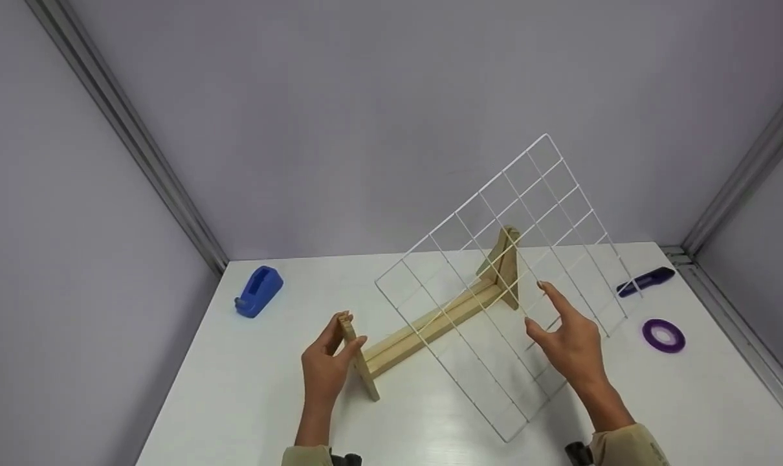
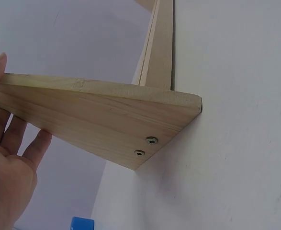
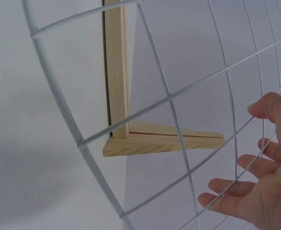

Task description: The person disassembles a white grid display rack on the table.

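Observation:
My left hand (image 1: 327,366) pinches the near upright end board of a pale wooden stand (image 1: 440,327), thumb on one face and fingers on the other. In the left wrist view, two metal bolts (image 2: 151,140) show low on that end board (image 2: 83,115). My right hand (image 1: 569,343) holds a white wire grid panel (image 1: 456,213), thumb tip against a wire and fingers spread among the wires. Tilted cornerwise, the panel overlaps the stand's rails and far end board (image 1: 509,268) in the head view. Through its wires, the right wrist view shows that far end board (image 3: 164,141).
A blue tape dispenser (image 1: 259,291) sits at the back left of the white table (image 1: 236,388). Toward the right edge lie a dark purple tool (image 1: 646,281) and a purple ring-shaped roll (image 1: 647,336). Grey walls (image 1: 365,129) enclose the back and sides.

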The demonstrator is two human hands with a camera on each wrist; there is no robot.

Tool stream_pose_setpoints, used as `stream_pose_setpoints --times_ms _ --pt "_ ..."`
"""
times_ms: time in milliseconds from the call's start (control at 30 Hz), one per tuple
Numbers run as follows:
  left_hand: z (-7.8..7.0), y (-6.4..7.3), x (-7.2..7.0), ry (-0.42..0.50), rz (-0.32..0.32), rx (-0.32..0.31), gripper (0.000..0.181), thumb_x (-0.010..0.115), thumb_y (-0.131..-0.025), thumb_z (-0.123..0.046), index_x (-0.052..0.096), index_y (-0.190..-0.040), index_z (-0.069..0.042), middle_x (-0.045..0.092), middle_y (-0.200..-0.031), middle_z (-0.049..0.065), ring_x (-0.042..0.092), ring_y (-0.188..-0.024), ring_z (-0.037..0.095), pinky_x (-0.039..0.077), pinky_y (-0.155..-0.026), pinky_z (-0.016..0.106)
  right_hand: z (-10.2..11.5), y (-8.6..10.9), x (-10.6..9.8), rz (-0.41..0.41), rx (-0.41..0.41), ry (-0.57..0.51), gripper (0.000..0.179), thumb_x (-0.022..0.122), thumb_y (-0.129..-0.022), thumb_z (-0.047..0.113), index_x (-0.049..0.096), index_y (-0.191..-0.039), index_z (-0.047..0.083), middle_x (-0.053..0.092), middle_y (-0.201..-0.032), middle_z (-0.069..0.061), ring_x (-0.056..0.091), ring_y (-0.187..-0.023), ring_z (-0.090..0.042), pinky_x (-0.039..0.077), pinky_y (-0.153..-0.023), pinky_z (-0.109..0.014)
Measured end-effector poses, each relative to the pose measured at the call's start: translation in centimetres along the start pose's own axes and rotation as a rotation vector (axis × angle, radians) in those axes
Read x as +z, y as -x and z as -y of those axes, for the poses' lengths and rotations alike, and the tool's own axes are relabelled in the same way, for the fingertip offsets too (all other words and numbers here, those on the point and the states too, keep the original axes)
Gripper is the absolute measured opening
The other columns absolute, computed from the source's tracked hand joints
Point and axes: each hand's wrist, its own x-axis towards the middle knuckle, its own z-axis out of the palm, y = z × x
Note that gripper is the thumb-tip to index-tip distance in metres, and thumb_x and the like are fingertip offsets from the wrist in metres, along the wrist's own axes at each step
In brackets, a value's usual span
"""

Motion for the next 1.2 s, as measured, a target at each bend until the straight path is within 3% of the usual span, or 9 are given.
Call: stream_pose_setpoints --times_ms 200,333,567,733,1200 --pt "2.2 -0.5 0.1 -0.021 -0.023 0.009 0.062 0.082 -0.084 -0.008 0.059 -0.142 -0.007 0.068 -0.135 0.006 0.06 -0.131 0.024 0.049 -0.108 0.035 0.0 0.2 0.1 0.019 0.0 -0.001 0.068 0.079 -0.086 0.014 0.053 -0.148 0.019 0.031 -0.052 0.008 0.026 -0.044 -0.004 0.029 -0.042 -0.024" --pt "2.8 -0.4 -0.1 -0.024 -0.034 0.036 0.062 0.084 -0.083 -0.015 0.061 -0.14 -0.011 0.069 -0.134 0.0 0.062 -0.129 0.02 0.05 -0.108 0.034 -0.2 0.3 0.2 0.028 -0.003 0.001 0.068 0.079 -0.086 0.014 0.053 -0.148 0.018 0.032 -0.052 0.007 0.026 -0.044 -0.004 0.029 -0.043 -0.024" --pt "2.8 0.1 -0.4 -0.066 -0.051 0.034 0.067 0.086 -0.082 -0.029 0.06 -0.142 -0.012 0.069 -0.133 -0.003 0.063 -0.128 0.021 0.05 -0.108 0.036 -0.7 0.5 0.7 0.048 0.007 0.019 0.069 0.079 -0.085 0.014 0.052 -0.149 0.018 0.031 -0.054 0.008 0.025 -0.046 -0.005 0.028 -0.043 -0.024" --pt "2.8 0.4 -0.3 -0.066 -0.074 0.017 0.068 0.086 -0.082 -0.027 0.059 -0.142 -0.012 0.068 -0.134 -0.002 0.061 -0.13 0.021 0.049 -0.109 0.036 -0.9 0.5 1.0 0.061 0.012 0.023 0.069 0.078 -0.085 0.014 0.052 -0.149 0.019 0.032 -0.054 0.007 0.026 -0.046 -0.006 0.029 -0.044 -0.025" --pt "2.5 1.2 -0.3 -0.088 -0.118 0.05 0.068 0.085 -0.083 -0.028 0.058 -0.142 -0.008 0.069 -0.133 -0.001 0.062 -0.13 0.02 0.049 -0.108 0.035 -1.1 0.6 1.5 0.13 0.034 0.027 0.069 0.075 -0.088 0.015 0.049 -0.151 0.019 0.033 -0.054 0.006 0.03 -0.047 -0.008 0.032 -0.046 -0.026"
